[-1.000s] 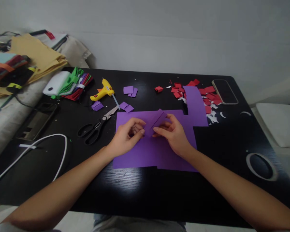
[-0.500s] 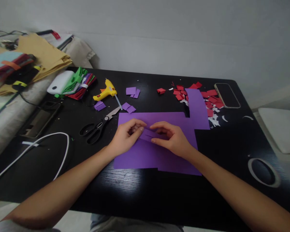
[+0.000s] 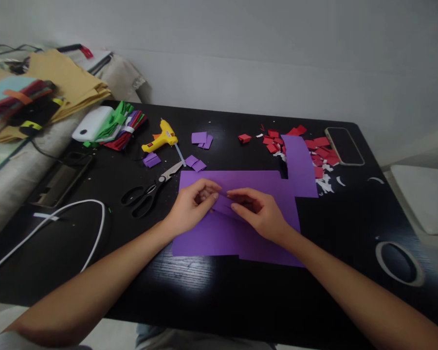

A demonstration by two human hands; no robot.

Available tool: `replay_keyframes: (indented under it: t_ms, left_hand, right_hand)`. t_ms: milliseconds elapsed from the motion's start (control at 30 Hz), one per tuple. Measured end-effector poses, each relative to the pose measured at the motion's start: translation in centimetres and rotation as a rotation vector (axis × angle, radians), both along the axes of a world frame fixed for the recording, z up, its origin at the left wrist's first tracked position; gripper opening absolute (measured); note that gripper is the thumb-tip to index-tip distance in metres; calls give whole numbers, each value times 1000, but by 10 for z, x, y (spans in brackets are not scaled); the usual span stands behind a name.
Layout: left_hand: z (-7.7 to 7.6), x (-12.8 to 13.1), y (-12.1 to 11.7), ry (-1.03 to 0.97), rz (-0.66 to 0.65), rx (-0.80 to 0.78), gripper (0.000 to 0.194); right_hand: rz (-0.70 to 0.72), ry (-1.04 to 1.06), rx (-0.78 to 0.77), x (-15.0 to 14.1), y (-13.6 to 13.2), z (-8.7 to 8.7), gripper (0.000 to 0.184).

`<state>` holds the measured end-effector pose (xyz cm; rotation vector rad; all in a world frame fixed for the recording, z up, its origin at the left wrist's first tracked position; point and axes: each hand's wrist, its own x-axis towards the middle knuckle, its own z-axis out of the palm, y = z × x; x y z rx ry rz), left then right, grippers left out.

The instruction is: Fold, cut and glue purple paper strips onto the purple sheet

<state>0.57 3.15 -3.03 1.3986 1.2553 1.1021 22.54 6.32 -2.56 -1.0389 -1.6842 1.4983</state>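
Observation:
My left hand (image 3: 195,201) pinches the left end of a small purple paper piece (image 3: 224,205) between thumb and fingers. At the right end of that piece, my right hand (image 3: 261,211) is closed on it with thumb and forefinger. The piece shows a slit or fold line and is held just above large purple paper sheets (image 3: 204,238) lying on the black table. Black-handled scissors (image 3: 149,192) rest beside the sheets, left of my left hand. Several small folded purple papers (image 3: 195,163) lie beyond the scissors.
A yellow glue gun (image 3: 162,137) lies at the back left, near bundled coloured paper (image 3: 120,126). Red paper pieces (image 3: 323,153), white scraps and a phone (image 3: 345,146) are at the back right. A tape roll (image 3: 399,263) sits right; a white cable (image 3: 95,238) curves at left.
The small purple piece has tilted slightly between my hands. My right thumb has shifted a little up and right, while my left hand has hardly moved.

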Motion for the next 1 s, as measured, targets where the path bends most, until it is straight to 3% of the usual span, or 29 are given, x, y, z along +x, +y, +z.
replay_keyframes:
  t_ms: [233, 400, 567, 667, 867, 1000]
  left_hand:
    - [4, 0, 1, -26, 34, -14, 17]
    - [8, 0, 1, 5, 16, 9, 13]
    - [10, -2, 0, 73, -43, 37, 11]
    - [11, -2, 0, 91, -54, 37, 12]
    - [10, -3, 0, 100, -61, 33, 13]
    - [12, -2, 0, 116, -55, 30, 12]
  right_hand:
    - [-7, 156, -140, 2, 7, 4, 21]
    - [46, 366, -364, 9, 19, -4, 35]
    - [197, 479, -329, 15, 26, -10, 58]
    - [236, 499, -340, 16, 26, -10, 63]
    - [196, 457, -380, 15, 28, -8, 61]
    - [161, 396, -340, 14, 28, -6, 43]
